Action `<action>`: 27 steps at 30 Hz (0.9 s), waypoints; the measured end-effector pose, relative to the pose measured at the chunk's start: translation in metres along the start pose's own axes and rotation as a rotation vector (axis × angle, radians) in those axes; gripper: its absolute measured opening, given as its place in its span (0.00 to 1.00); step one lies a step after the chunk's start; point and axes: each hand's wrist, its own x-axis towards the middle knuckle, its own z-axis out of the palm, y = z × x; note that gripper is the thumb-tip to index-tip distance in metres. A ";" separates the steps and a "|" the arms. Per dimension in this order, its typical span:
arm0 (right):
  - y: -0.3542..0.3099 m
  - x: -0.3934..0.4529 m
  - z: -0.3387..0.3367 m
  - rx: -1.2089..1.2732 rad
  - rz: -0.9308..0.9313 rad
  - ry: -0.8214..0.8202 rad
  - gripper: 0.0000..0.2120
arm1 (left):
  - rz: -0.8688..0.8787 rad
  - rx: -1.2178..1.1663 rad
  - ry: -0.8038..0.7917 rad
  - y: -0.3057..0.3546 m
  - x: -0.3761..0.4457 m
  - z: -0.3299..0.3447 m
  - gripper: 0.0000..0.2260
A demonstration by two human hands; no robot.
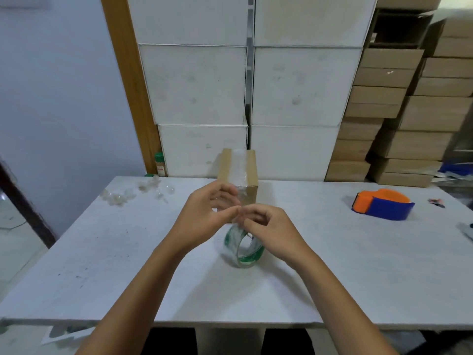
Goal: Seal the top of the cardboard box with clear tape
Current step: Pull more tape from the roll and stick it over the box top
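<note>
Head view: left hand (204,213) and right hand (271,234) both pinching clear tape (244,248), green print unreadable.

Brightness: moderate, even, a little cool and bluish on the wall (58,85).
Light source: not visible; diffuse, seemingly from above.
Shadows: soft and weak; faint grey under the tape roll (243,248) and under both forearms on the worktop (358,265); dark under the front edge.
Glare: mild sheen on the clear tape across the cardboard box (239,170); small highlights on the crumpled tape scraps (135,193).
Blur: slight softness everywhere; fingers (236,210) a bit smeared at their meeting place.
Distortion: strong wide-angle bending; white cartons (197,83) and brown cartons (384,98) leaning, edges curved toward the corners.
Focus: far right edge smeared, small objects there unreadable.
</note>
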 end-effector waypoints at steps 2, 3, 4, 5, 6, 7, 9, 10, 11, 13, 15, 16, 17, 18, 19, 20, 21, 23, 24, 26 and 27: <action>0.001 0.001 -0.003 0.019 -0.006 -0.008 0.06 | -0.003 -0.005 -0.002 0.002 0.001 0.001 0.12; 0.002 0.002 -0.004 0.016 -0.016 -0.007 0.05 | -0.004 -0.007 -0.002 0.003 0.002 0.002 0.12; 0.003 0.004 -0.005 0.012 -0.025 -0.005 0.05 | -0.005 -0.007 0.000 0.005 0.002 0.002 0.12; 0.004 0.005 -0.006 0.010 -0.031 -0.004 0.06 | -0.008 -0.008 0.006 0.006 0.003 0.001 0.12; 0.004 0.006 -0.006 0.019 -0.027 -0.008 0.06 | -0.012 -0.011 0.014 0.007 0.003 0.001 0.11; 0.004 0.007 -0.006 0.037 -0.017 -0.017 0.07 | -0.014 -0.014 0.022 0.007 0.002 0.001 0.11; 0.003 0.009 -0.005 0.085 0.014 -0.045 0.08 | -0.017 -0.013 0.033 0.008 0.001 0.001 0.11; 0.002 0.009 -0.005 0.108 0.031 -0.055 0.08 | -0.020 -0.013 0.037 0.007 0.001 0.000 0.10; 0.003 0.010 -0.004 0.126 0.045 -0.064 0.08 | -0.027 -0.018 0.042 0.006 0.000 0.000 0.10; 0.002 0.011 -0.002 0.158 0.067 -0.079 0.08 | -0.049 -0.032 0.053 0.004 0.000 0.000 0.10; 0.006 0.013 0.000 0.162 0.076 -0.080 0.08 | -0.064 -0.037 0.061 0.001 0.000 0.000 0.10; 0.007 0.014 0.000 0.165 0.079 -0.073 0.08 | -0.069 -0.035 0.064 -0.001 -0.001 0.000 0.10; 0.007 0.014 0.001 0.166 0.079 -0.061 0.07 | -0.071 -0.033 0.068 -0.003 -0.002 0.000 0.09; 0.007 0.014 0.001 0.168 0.080 -0.050 0.07 | -0.067 -0.030 0.076 -0.005 -0.003 -0.001 0.08; 0.009 0.014 0.002 0.166 0.073 -0.044 0.07 | -0.058 -0.027 0.086 -0.007 -0.004 -0.001 0.07; 0.010 0.014 0.002 0.175 0.068 -0.036 0.08 | -0.048 -0.029 0.097 -0.008 -0.004 -0.001 0.06; 0.011 0.014 0.002 0.190 0.064 -0.032 0.08 | -0.040 -0.037 0.104 -0.009 -0.004 -0.001 0.05; 0.012 0.013 0.004 0.208 0.049 -0.024 0.08 | -0.039 -0.061 0.111 -0.010 -0.004 -0.002 0.05; 0.012 0.013 0.004 0.209 0.043 -0.022 0.08 | -0.044 -0.070 0.116 -0.009 -0.004 -0.001 0.06; 0.014 0.012 0.006 0.205 0.040 -0.024 0.05 | -0.053 -0.083 0.123 -0.008 -0.005 -0.001 0.07; 0.016 0.011 0.007 0.195 0.035 -0.025 0.03 | -0.052 -0.088 0.120 -0.009 -0.005 0.000 0.08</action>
